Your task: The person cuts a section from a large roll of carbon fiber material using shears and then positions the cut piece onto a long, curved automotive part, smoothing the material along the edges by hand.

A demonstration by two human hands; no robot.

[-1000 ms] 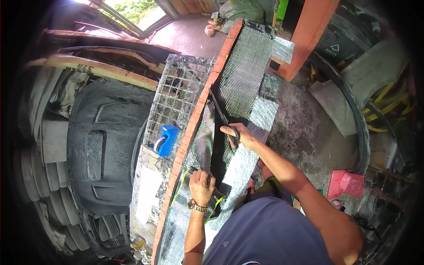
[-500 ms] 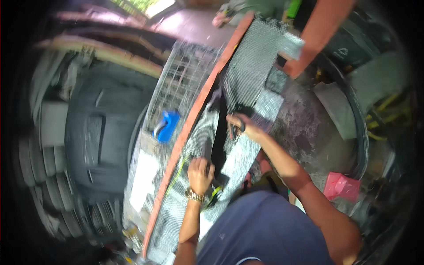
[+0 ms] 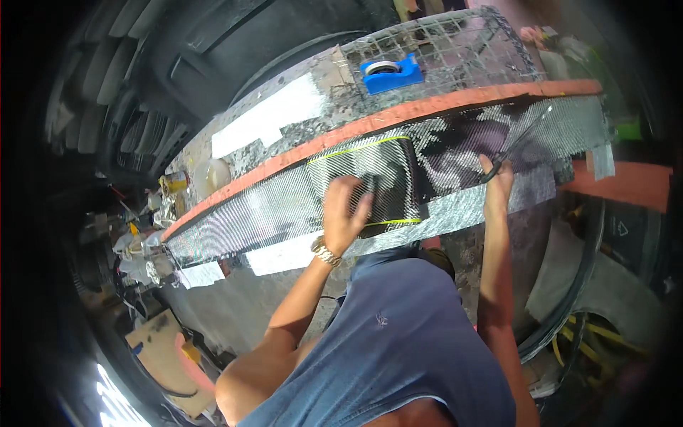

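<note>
A long strip of silvery-black woven fabric [image 3: 256, 206] lies along a narrow form with an orange edge [image 3: 284, 160]. Over it rests a shorter woven piece [image 3: 395, 171] bordered by yellow threads. My left hand [image 3: 343, 210], wearing a gold wristwatch [image 3: 325, 250], is on this piece with its fingers curled; what they grip, if anything, is hidden. Dark-handled scissors [image 3: 525, 134] are in my right hand [image 3: 498, 186], its fingers around the handles. Their long blades point away to the right across the fabric, beside a bare glossy dark patch [image 3: 462, 146].
Beyond the orange edge, a blue tape dispenser [image 3: 393, 74] stands on the workbench beside a wire grid [image 3: 455, 46] and white sheet [image 3: 274, 117]. Foil-like tape [image 3: 491, 196] lines the near side. Another person's hand [image 3: 532, 35] shows at far right.
The view has swung, so the strip now runs across it. My right hand has moved farther from my left, still holding the scissors. The shorter woven piece now lies flatter.
</note>
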